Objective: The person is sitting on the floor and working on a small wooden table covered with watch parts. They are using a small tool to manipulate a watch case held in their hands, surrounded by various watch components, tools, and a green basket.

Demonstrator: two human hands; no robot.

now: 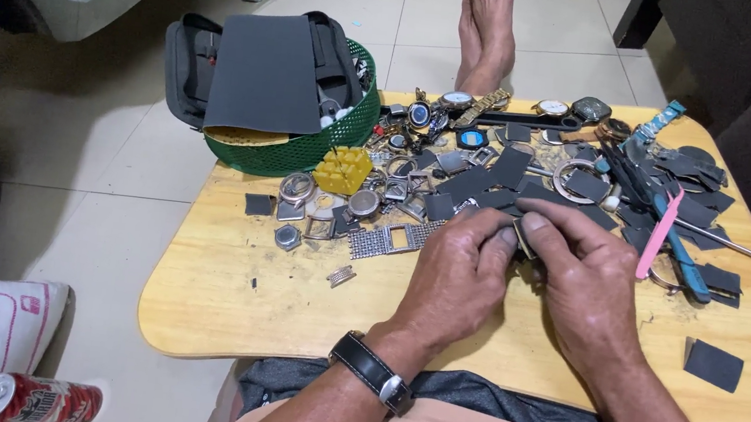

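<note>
Small flat metal watch part point(522, 239), mostly hidden, pinched between left hand point(457, 280) and right hand point(582, 279), both grips closed on it, just right of the mesh watch band point(391, 239), above the wooden worktop point(228, 289)

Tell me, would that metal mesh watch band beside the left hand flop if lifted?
Probably floppy: the mesh watch band lies flat on the wooden table, woven of fine links. It likely slides easily when pushed, and seems fairly heavy for its size, being metal.
</note>
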